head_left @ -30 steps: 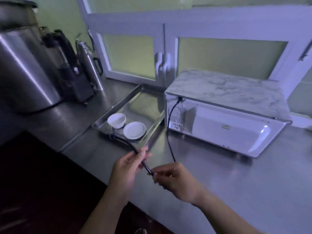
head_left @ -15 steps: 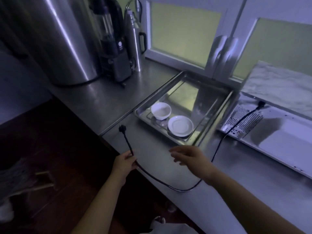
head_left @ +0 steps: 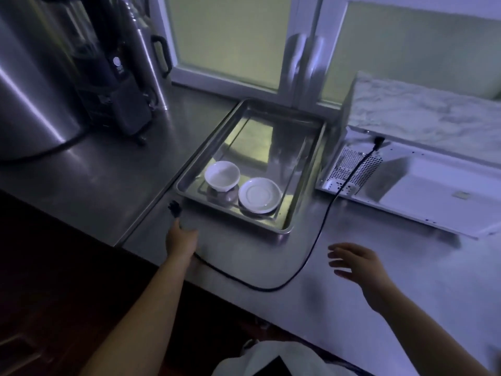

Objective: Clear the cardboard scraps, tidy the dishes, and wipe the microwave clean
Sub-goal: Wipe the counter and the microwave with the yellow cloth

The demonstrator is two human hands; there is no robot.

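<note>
From the head view we look down on a steel bench (head_left: 108, 180) in dim bluish light. The left hand (head_left: 181, 238) sits at about 7 o'clock from the tray (head_left: 254, 137), its fingers closed round the black power cord (head_left: 267, 290) just behind the plug (head_left: 174, 208), which sticks out past the knuckles toward 12 o'clock. From under that wrist the cord loops along the bench edge, then climbs toward 1 o'clock to the back of the white microwave (head_left: 423, 185). The microwave stands at 3 o'clock from the tray, rear panel toward us, its top marbled.

The right hand (head_left: 357, 263) hovers above the bench at 5 o'clock from the tray, fingers spread and holding nothing, well apart from the left hand.

In the tray's near end we see a white bowl (head_left: 222, 176) and, just beside it at 4 o'clock, a white saucer (head_left: 259, 195). The tray lies between the left hand and the microwave.

At 10 o'clock stand a large steel urn (head_left: 27, 90), a black appliance (head_left: 116, 85) and a steel jug (head_left: 151, 63), close together before the frosted window (head_left: 230, 36).
</note>
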